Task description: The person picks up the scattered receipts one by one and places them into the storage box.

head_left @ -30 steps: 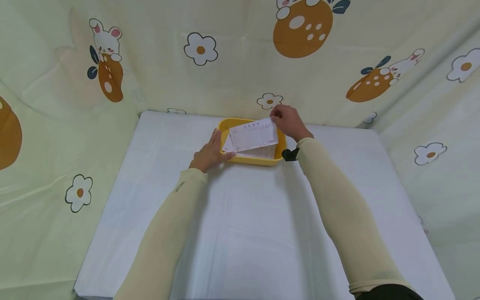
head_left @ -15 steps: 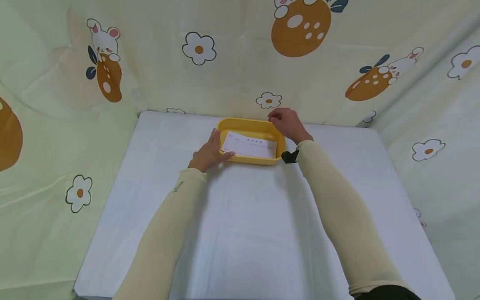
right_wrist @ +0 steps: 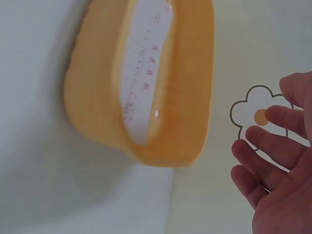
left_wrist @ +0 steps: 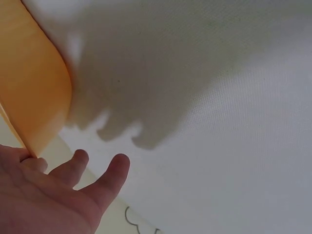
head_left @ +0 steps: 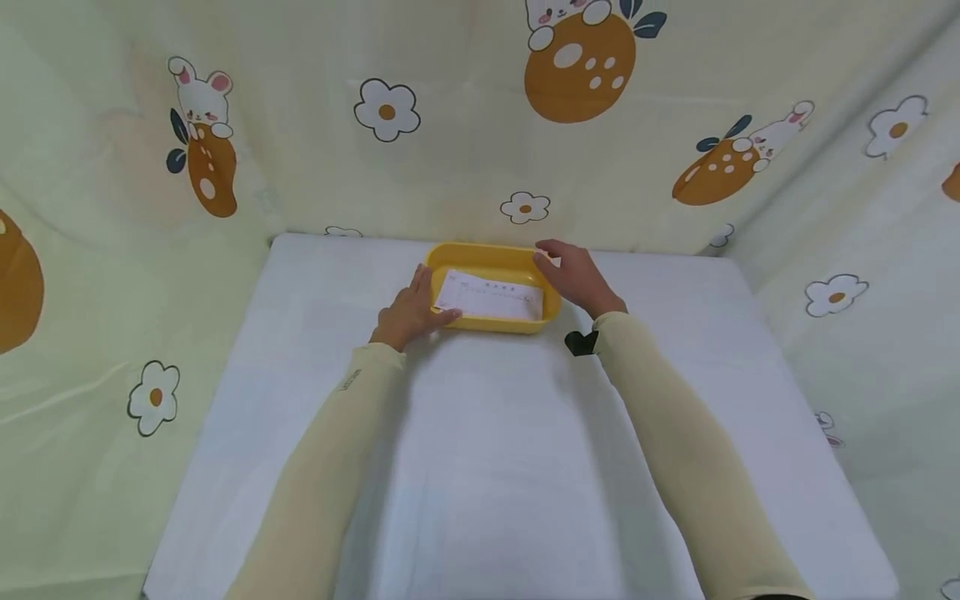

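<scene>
A yellow plastic tray stands at the back of the white table, with printed paper slips lying in it. My left hand rests against the tray's left end, its thumb along the front rim. In the left wrist view the outer fingers spread loosely over the table, while others touch the tray's edge. My right hand is near the tray's back right corner. The right wrist view shows its fingers loosely bent, apart from the tray and holding nothing.
Behind the table hangs a cream cloth printed with flowers and rabbits, close to the tray's back edge. Similar cloth covers both sides. White tabletop stretches between my forearms in front of the tray.
The raised paper slip has dropped flat into the tray. My right hand has let go and its fingers have spread. The left hand stays at the tray; the head view has shifted slightly.
</scene>
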Tool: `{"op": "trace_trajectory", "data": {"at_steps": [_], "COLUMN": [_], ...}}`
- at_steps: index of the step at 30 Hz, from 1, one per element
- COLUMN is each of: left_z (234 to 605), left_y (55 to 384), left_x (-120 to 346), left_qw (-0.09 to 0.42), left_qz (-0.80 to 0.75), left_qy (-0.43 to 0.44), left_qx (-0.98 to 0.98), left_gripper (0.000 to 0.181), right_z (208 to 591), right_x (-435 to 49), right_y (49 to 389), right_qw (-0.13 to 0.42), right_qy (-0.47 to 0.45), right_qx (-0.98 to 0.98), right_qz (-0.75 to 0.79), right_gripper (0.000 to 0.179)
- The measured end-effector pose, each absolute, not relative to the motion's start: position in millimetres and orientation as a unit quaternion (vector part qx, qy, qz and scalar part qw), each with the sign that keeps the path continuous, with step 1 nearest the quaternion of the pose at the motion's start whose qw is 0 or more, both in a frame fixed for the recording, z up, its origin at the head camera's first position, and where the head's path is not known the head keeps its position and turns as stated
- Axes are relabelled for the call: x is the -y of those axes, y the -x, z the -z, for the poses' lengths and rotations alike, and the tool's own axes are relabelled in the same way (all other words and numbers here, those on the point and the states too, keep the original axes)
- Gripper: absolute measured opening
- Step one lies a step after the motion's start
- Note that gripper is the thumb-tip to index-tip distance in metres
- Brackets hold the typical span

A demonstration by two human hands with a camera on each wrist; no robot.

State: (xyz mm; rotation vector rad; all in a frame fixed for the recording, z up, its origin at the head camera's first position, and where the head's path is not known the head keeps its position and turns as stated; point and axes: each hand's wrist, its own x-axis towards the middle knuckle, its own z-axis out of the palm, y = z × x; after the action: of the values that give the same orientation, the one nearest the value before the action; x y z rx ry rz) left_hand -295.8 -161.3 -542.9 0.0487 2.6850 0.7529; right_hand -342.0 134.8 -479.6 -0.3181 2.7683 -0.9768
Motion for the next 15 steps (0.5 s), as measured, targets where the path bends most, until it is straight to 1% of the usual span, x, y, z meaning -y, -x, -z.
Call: {"op": "trace_trajectory", "data": {"at_steps": [5,9,15], "left_z": [542.8,538.0,541.2], "left_y": [304.4,303.4,299.5], "left_x": [160.2,157.3,157.6], "left_qw": [0.168,0.150,0.071], "left_qz": [-0.267,-0.267,-0.131], "left_qy": [0.008,0.014,-0.023], "left_qx": [-0.949,-0.952,-0.989], "left_gripper": [0.115,0.118,0.120], "right_z": [488.6,496.0,515.9], "right_x": [-141.6,-145.8,-145.5], "right_y": [334.5,328.0,318.6], "right_qw": [0.084,0.073,0.059], "right_qy": [0.122,0.129,0.133], "right_qx": [-0.938,-0.952,-0.977], "right_qz": [0.314,0.266,0.155], "right_gripper": [0.062,0.072,0.104]}}
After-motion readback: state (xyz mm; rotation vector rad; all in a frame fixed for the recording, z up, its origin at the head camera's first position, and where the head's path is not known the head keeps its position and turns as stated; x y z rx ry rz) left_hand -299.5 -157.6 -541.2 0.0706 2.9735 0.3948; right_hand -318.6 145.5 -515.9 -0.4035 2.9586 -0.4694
